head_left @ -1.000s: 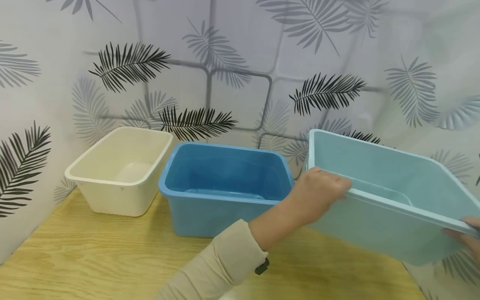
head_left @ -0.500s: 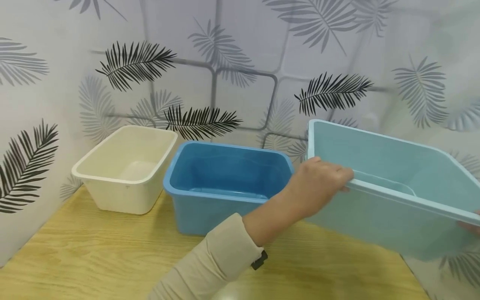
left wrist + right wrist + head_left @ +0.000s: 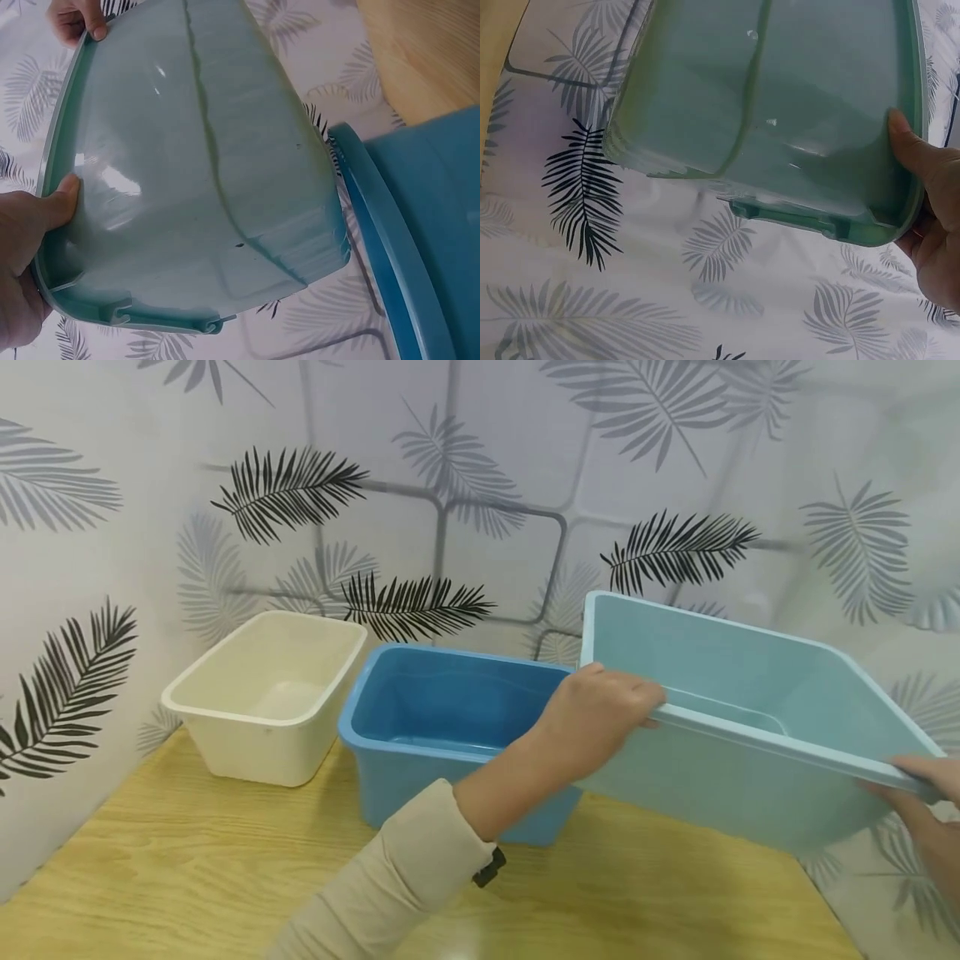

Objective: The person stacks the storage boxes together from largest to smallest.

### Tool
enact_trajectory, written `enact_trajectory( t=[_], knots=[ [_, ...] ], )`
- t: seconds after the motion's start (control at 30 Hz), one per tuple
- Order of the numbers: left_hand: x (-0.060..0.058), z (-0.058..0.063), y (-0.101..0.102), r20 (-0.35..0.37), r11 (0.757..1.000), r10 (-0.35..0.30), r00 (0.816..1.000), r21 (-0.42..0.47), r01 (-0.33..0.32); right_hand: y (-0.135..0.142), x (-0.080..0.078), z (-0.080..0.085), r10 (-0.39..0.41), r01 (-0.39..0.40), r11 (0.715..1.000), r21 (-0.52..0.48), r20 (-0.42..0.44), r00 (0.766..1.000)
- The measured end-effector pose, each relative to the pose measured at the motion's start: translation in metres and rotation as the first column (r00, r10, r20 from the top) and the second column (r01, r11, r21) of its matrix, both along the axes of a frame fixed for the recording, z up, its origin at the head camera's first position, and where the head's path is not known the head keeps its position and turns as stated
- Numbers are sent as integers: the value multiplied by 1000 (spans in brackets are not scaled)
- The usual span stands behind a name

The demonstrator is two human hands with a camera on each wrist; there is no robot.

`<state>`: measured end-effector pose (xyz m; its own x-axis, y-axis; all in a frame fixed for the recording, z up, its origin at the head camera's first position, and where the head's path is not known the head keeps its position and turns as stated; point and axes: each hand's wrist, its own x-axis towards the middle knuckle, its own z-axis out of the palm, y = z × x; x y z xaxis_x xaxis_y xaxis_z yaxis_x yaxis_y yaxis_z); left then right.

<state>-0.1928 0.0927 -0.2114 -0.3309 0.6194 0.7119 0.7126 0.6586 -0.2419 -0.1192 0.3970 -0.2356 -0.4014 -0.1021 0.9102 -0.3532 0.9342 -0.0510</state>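
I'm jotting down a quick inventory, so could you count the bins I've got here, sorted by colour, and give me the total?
Light teal bin: 1
Blue bin: 1
Cream bin: 1
Total: 3 bins

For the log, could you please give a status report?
Left hand, right hand gripping pale blue rectangular plastic tub. Held tilted, off yellow wooden table. Darker blue rectangular plastic tub close left.

Pale teal bin (image 3: pixel 735 781), leaf-patterned backdrop (image 3: pixel 502 427)
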Motion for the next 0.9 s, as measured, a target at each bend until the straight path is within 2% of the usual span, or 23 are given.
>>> enact_trajectory(
  t=[0.13, 0.23, 0.37, 0.47, 0.73, 0.9],
  knots=[
    [-5, -3, -8, 13, 1000, -4, 1000, 17, 4, -14, -10, 5, 82, -79, 996, 41, -76, 994],
    [-8, -5, -15, 34, 1000, -5, 999, 30, 4, -22, -16, 5, 58, -47, 995, 89, -127, 990],
    [-12, -7, -24, 32, 998, -7, 999, 56, 6, -34, -19, 3, 9, 5, 993, 115, -118, 993],
    [-15, -9, -32, 14, 998, -5, 1000, 67, 4, -42, -23, 1, 36, -26, 995, 101, -98, 995],
    [-22, -9, -53, 4, 995, -15, 1000, 97, 15, -61, -43, 0, 101, -92, 993, 80, -128, 987],
    [-25, -9, -66, 12, 994, 5, 1000, 108, -7, -74, -53, 0, 130, -124, 991, 52, -138, 982]
  ],
)
